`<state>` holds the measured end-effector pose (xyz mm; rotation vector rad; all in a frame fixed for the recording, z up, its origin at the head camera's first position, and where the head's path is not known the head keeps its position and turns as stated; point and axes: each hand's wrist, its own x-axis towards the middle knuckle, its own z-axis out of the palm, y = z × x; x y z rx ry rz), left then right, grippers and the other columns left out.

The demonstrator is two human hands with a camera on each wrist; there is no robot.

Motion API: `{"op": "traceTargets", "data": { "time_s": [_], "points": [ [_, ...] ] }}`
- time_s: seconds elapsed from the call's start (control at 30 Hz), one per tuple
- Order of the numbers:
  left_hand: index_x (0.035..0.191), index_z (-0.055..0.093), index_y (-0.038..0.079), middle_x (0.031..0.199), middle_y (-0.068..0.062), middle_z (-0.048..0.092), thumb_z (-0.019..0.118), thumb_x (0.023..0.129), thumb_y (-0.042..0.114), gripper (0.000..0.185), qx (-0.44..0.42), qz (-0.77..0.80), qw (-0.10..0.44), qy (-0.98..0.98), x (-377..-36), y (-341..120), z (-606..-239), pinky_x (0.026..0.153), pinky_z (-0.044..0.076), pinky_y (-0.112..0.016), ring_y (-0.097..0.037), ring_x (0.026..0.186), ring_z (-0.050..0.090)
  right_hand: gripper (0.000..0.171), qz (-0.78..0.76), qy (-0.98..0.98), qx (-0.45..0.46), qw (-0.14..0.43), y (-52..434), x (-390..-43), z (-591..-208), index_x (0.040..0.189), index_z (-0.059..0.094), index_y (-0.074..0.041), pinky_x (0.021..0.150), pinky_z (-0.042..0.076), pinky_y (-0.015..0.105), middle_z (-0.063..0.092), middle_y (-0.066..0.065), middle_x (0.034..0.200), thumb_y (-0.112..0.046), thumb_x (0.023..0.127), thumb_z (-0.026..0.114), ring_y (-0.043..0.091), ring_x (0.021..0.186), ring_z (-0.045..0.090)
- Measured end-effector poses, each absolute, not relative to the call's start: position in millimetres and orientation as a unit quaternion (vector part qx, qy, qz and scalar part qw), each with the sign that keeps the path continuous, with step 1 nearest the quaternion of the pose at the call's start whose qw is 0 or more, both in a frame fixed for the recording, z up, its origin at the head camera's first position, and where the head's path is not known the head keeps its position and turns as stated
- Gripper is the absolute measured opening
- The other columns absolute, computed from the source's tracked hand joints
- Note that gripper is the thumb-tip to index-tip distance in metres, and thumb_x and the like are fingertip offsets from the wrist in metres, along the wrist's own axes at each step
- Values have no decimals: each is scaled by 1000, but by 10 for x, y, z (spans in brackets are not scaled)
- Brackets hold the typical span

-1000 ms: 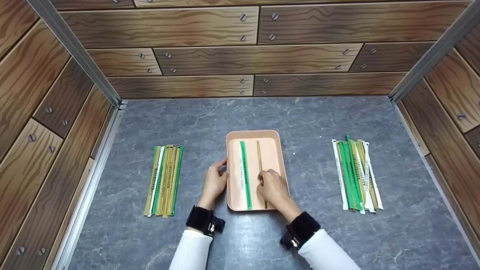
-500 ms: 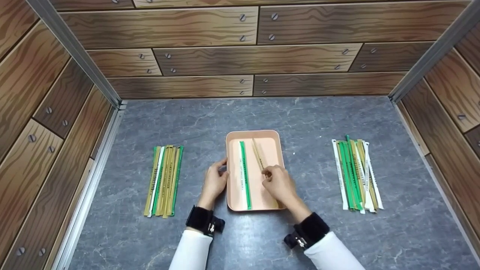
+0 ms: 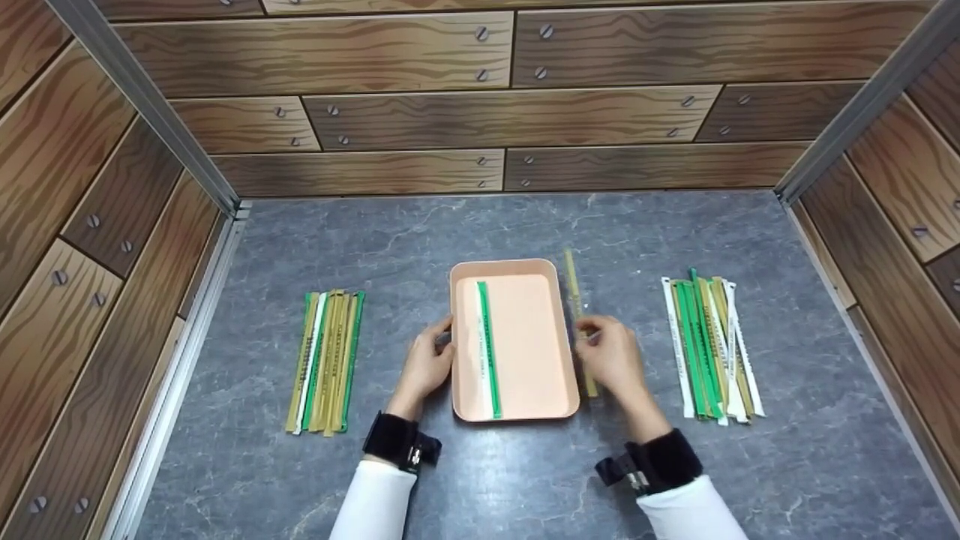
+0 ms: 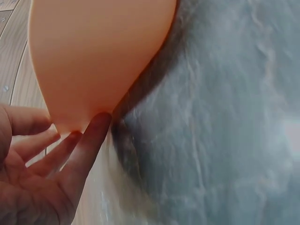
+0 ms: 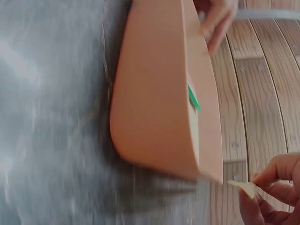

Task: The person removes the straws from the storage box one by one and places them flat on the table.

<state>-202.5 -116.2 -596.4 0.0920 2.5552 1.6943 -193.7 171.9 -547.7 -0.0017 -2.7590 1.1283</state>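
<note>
A pink tray stands in the middle of the table in the head view. Inside it, a green paper-wrapped straw lies lengthwise beside a white one in the left half. My left hand rests its fingertips against the tray's left outer wall; the left wrist view shows thumb and fingers touching that wall. Just right of the tray, my right hand pinches a gold paper-wrapped straw, which points away from me. Its pale end shows between thumb and fingers in the right wrist view.
A bundle of green, gold and white wrapped straws lies on the left of the grey marbled table. On the right is another such bundle. Wood-patterned walls stand at the back and sides.
My right hand has lifted the gold straw out of the tray and carried it right, past the tray's right rim. The left hand stays against the tray.
</note>
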Motion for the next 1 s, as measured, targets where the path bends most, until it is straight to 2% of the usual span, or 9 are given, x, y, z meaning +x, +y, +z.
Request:
{"op": "traceTargets", "data": {
  "time_s": [0.2,0.43,0.63,0.8,1.0],
  "points": [
    [152,37,9,143,-19,46,53,97,3,57,41,535,82,840,-1977,-1222,-5981,90,51,-35,-29,115,59,33,354,-932,-53,62,2094,-1916,-5500,110,71,2,73,53,46,69,19,98,3,78,63,32,85,66],
    [148,39,0,144,-24,44,54,95,-4,56,63,552,75,828,-1886,-1227,-5954,86,53,-34,-32,110,62,37,299,-947,-110,49,2576,-1841,-5551,119,69,-4,70,52,49,69,18,107,-3,83,60,35,94,65],
    [147,42,1,139,-22,49,54,97,-2,52,40,567,72,819,-1825,-1193,-5958,86,53,-33,-31,111,62,48,264,-950,-162,31,2916,-1782,-5611,133,60,-7,65,49,52,66,18,112,-8,85,57,41,96,62],
    [146,44,1,137,-20,51,54,97,-2,51,31,568,65,820,-1820,-1178,-5962,86,54,-34,-31,110,63,48,241,-953,-180,22,3088,-1747,-5663,135,57,-4,60,48,53,64,20,109,-10,88,57,43,91,61],
    [147,43,4,138,-18,51,54,97,-2,52,22,573,74,816,-1835,-1182,-5968,86,54,-32,-30,112,63,51,219,-957,-190,-2,3184,-1743,-5695,135,58,-8,65,45,63,63,24,112,-12,85,56,52,97,58]
  ]
}}
